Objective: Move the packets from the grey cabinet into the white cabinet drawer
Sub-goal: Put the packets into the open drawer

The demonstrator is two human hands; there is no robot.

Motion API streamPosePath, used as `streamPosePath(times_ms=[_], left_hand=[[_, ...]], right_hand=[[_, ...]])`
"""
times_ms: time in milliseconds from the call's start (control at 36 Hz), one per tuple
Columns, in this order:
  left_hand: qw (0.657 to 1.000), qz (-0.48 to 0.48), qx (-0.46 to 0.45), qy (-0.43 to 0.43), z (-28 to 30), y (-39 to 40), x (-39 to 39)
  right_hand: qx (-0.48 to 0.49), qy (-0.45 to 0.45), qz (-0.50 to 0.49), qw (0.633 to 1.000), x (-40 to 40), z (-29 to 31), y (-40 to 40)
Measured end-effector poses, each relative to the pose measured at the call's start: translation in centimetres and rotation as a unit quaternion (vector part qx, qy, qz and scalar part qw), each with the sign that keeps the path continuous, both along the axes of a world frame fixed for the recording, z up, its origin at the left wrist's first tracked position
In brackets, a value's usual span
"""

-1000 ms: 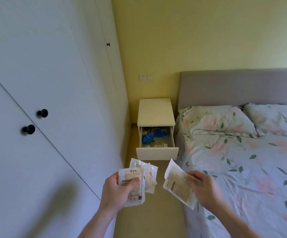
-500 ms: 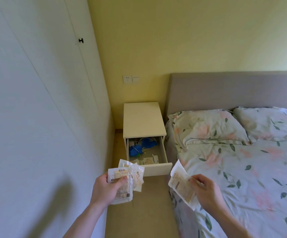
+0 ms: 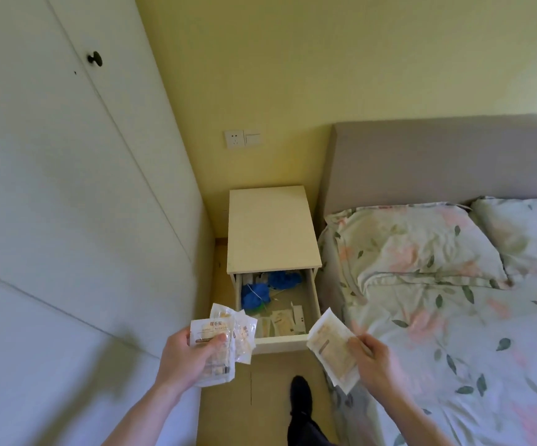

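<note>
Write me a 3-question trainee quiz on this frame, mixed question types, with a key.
1. True or false: the drawer of the white cabinet is shut.
2. Multiple choice: what does the right hand hold? A) one packet B) a blue item C) nothing
3. Short answer: which hand holds several packets at once?

Key
1. False. The drawer is pulled out, with blue items and small packets inside.
2. A. It pinches a single packet near the bed.
3. The left hand, gripping a fanned bunch of packets in front of the drawer.
</note>
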State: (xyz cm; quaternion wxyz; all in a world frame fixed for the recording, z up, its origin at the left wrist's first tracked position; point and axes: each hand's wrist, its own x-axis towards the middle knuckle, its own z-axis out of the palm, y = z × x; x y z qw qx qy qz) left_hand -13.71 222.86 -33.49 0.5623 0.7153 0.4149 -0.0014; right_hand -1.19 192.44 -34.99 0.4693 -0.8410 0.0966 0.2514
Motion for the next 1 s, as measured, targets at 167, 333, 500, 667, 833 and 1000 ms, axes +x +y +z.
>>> streamPosePath(times_ms=[167,333,500,667,833,1000], left_hand=[[0.999,0.026,0.012,0.042,-1.8,1.7,5.7],[0.996,0.039,0.012,0.079,-6.7,2.9,10.1],[0.989,0.043,-0.032,0.137,-13.5,4.2,13.4],[0.987,0.039,-0.04,0.148,-21.6,7.2,17.3],[0.992,0.014,-0.04,0.121,-27.9,9.1,19.4],[0.992,0.019,-0.051,0.111,-32.6,10.0,19.2]], right_hand=[[-0.014,0.058,0.003,0.998,8.4,-4.2,3.3],[-0.046,0.101,0.022,0.994,15.1,-11.1,7.2],[-0.073,0.143,0.023,0.987,18.0,-18.9,10.4],[-0.089,0.152,0.027,0.984,20.4,-27.9,14.1],[-0.096,0.171,0.055,0.979,21.6,-36.6,17.4],[-0.116,0.191,0.07,0.972,21.9,-44.0,18.7]])
